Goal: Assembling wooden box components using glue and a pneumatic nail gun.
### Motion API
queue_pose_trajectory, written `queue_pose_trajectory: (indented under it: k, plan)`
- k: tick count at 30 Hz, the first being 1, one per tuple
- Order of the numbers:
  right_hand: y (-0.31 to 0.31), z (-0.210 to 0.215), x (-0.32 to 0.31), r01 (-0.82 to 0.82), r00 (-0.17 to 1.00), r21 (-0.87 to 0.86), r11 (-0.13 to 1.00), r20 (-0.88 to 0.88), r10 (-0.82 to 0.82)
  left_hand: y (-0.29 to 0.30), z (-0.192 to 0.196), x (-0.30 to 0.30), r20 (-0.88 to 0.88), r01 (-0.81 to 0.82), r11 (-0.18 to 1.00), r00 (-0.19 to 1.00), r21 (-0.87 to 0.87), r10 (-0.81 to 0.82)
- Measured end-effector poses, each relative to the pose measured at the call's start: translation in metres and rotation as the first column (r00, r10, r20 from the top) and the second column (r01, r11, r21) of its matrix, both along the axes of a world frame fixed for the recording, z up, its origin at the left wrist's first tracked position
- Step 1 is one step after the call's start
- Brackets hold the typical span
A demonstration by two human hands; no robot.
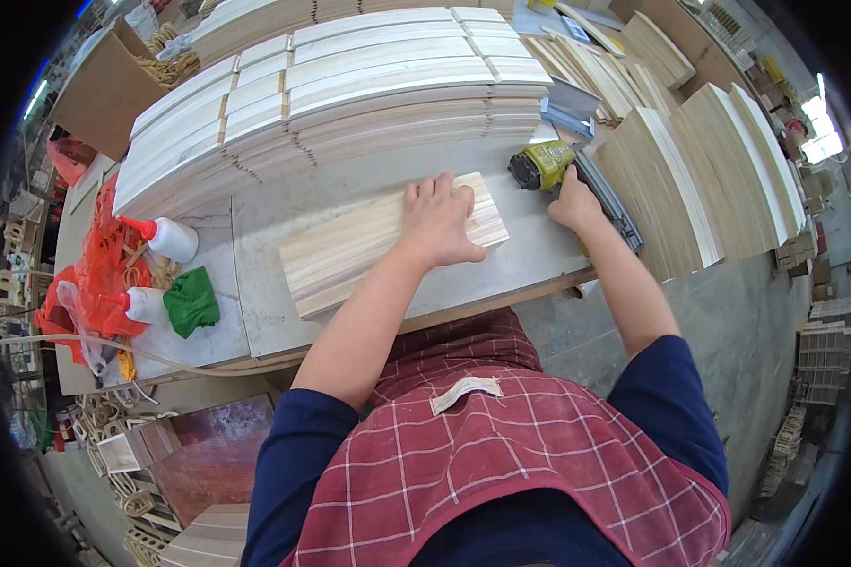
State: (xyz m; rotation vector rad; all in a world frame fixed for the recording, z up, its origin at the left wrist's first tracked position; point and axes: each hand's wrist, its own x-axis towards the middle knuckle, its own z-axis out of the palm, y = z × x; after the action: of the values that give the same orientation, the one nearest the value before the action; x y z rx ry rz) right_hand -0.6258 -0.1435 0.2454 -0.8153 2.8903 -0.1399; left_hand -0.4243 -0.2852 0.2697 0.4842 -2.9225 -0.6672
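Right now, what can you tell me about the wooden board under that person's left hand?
The wooden board is a pale, streaky panel that looks glued up from narrow strips. It lies flat and slightly askew on the grey worktop. The left hand presses flat on its right end; nothing else touches it.

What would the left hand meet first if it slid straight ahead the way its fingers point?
The left hand lies flat on the wooden panel, fingers pointing away from the person. Straight on, past the panel's far edge and a strip of bare bench, it would probably meet the stacked pale wood slats first.
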Motion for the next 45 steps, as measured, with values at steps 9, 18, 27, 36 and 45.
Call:
queue_pose_trajectory:
  k: [9, 18, 27, 36, 45]
  plan:
    - [-0.002, 0.123, 0.021, 0.148, 0.758, -0.381, 0.913, 0.637, 0.142, -0.004, -0.001, 0.005, 0.007, -0.004, 1.000, 1.000, 0.027, 0.004]
    - [-0.026, 0.154, 0.061, 0.149, 0.594, -0.324, 0.934, 0.785, 0.177, -0.003, -0.001, 0.004, -0.006, -0.004, 1.000, 1.000, 0.029, 0.004]
    - [-0.036, 0.150, 0.065, 0.103, 0.595, -0.271, 0.957, 0.788, 0.159, -0.005, -0.002, 0.005, -0.011, 0.000, 1.000, 1.000, 0.019, 0.000]
    - [-0.032, 0.147, 0.070, 0.105, 0.601, -0.239, 0.965, 0.789, 0.130, -0.003, -0.008, 0.005, -0.074, -0.022, 0.999, 0.997, -0.040, 0.019]
    - [0.002, 0.164, 0.080, 0.169, 0.577, -0.277, 0.946, 0.806, 0.133, -0.003, -0.004, 0.003, -0.031, -0.017, 1.000, 0.999, -0.022, 0.016]
